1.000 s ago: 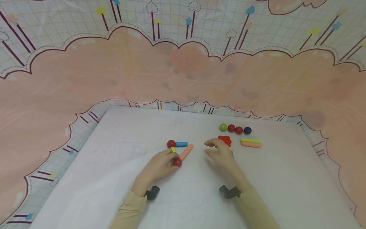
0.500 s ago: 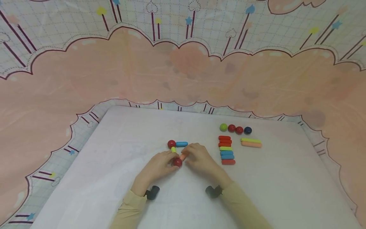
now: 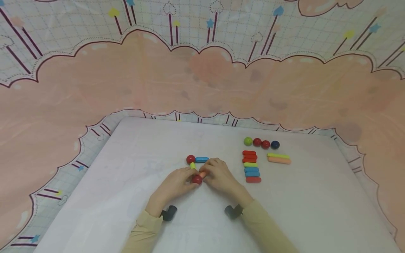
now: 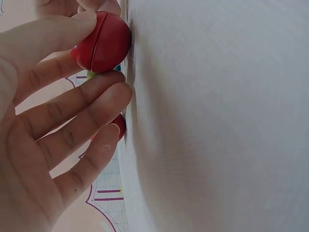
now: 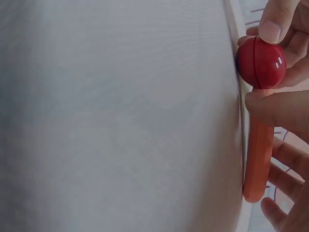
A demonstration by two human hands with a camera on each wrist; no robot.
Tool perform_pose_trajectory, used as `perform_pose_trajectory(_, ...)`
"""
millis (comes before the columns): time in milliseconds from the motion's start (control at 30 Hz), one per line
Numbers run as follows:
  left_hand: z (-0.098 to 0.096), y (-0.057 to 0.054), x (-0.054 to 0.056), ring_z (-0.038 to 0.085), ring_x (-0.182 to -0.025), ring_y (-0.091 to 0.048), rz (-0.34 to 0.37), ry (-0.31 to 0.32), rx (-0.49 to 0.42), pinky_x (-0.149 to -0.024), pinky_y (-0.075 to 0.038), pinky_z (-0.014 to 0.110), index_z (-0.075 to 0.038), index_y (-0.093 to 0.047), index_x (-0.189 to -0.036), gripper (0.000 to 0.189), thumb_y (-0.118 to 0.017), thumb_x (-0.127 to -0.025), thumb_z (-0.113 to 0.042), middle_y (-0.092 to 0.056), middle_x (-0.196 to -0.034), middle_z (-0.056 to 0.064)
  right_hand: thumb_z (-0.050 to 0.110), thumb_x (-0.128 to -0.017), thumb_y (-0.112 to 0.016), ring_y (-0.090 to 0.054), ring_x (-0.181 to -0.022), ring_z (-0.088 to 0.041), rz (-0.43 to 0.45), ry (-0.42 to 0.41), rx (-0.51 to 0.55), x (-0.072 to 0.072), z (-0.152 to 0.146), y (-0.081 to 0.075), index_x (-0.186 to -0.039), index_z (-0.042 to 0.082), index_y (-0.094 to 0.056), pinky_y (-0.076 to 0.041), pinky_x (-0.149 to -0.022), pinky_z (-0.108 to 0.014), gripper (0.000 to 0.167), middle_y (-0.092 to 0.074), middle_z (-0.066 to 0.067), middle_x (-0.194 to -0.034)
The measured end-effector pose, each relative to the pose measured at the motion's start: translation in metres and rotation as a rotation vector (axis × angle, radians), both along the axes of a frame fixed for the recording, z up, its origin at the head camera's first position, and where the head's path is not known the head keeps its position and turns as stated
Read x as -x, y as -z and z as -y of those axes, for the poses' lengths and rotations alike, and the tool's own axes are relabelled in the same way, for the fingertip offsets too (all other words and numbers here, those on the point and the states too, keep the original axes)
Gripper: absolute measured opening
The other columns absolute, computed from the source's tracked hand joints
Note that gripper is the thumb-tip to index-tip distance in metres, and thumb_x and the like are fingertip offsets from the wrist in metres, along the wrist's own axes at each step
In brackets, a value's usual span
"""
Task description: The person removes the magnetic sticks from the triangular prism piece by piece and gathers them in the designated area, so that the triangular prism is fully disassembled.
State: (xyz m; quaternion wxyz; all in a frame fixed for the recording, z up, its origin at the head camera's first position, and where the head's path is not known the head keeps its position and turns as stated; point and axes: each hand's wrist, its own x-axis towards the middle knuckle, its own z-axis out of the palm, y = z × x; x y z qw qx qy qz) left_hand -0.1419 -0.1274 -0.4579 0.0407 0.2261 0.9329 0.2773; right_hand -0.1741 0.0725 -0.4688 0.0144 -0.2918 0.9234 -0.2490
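My left hand (image 3: 177,181) pinches a red ball (image 4: 111,42) with a seam line between thumb and fingers, low over the white tabletop. My right hand (image 3: 223,177) grips an orange stick (image 5: 259,154) near the end that meets this ball. In the head view the fingers cover much of the stick. Just beyond the left fingers, a short yellow-green stick (image 3: 193,165) runs toward a second red ball (image 3: 191,159). A blue stick (image 3: 201,159) extends to the right from that second ball.
To the right lies a column of short red, yellow-green and blue sticks (image 3: 251,169). Behind it sits a row of green, red and dark blue balls (image 3: 257,142). Farther right are a long yellow-green stick (image 3: 278,155) and another orange stick (image 3: 279,160). A patterned cloth (image 3: 202,88) hangs behind the table.
My right hand has moved left from beside the column of short sticks to the orange stick and now grips it. The left hand has stayed at the red ball.
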Motion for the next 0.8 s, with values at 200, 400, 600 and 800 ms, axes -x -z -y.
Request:
perform_pose_trajectory(200, -0.002, -0.001, 0.0, 0.011, -0.09, -0.06, -0.001, 0.01, 0.001, -0.087, -0.05, 0.035, -0.019, -0.065, -0.11, 0.028, -0.073, -0.083, -0.023, -0.065, -0.1, -0.006, 0.024, -0.084, -0.074, -0.046, -0.099, -0.014, 0.01, 0.027, -0.013, -0.001, -0.002, 0.002, -0.1, 0.023, -0.072, -0.039, -0.093, -0.039, 0.016, -0.058, 0.005, -0.098)
perform_pose_trajectory(400, -0.002, 0.0, 0.0, 0.009, -0.087, -0.059, -0.007, 0.007, 0.005, -0.084, -0.051, 0.033, -0.018, -0.065, -0.11, 0.029, -0.074, -0.083, -0.022, -0.065, -0.098, -0.006, 0.029, -0.083, -0.075, -0.045, -0.092, -0.012, 0.048, 0.044, -0.006, -0.004, -0.007, 0.003, -0.098, 0.023, -0.07, -0.035, -0.083, -0.033, 0.016, -0.059, 0.006, -0.094)
perform_pose_trajectory(600, -0.003, 0.001, -0.001, 0.009, -0.086, -0.059, -0.019, 0.007, -0.001, -0.082, -0.051, 0.032, -0.018, -0.065, -0.109, 0.029, -0.075, -0.082, -0.021, -0.066, -0.097, -0.006, 0.029, -0.084, -0.073, -0.046, -0.09, -0.011, 0.127, 0.079, 0.034, -0.012, -0.01, 0.003, -0.105, 0.023, -0.069, -0.035, -0.079, -0.031, 0.022, -0.06, 0.008, -0.089)
perform_pose_trajectory(800, -0.003, 0.0, -0.001, 0.01, -0.089, -0.061, -0.023, 0.013, 0.002, -0.084, -0.052, 0.034, -0.018, -0.064, -0.109, 0.029, -0.075, -0.082, -0.02, -0.067, -0.099, -0.005, 0.03, -0.086, -0.071, -0.046, -0.09, -0.01, 0.153, 0.097, 0.06, -0.019, -0.011, 0.003, -0.111, 0.025, -0.069, -0.037, -0.078, -0.029, 0.026, -0.06, 0.009, -0.091)
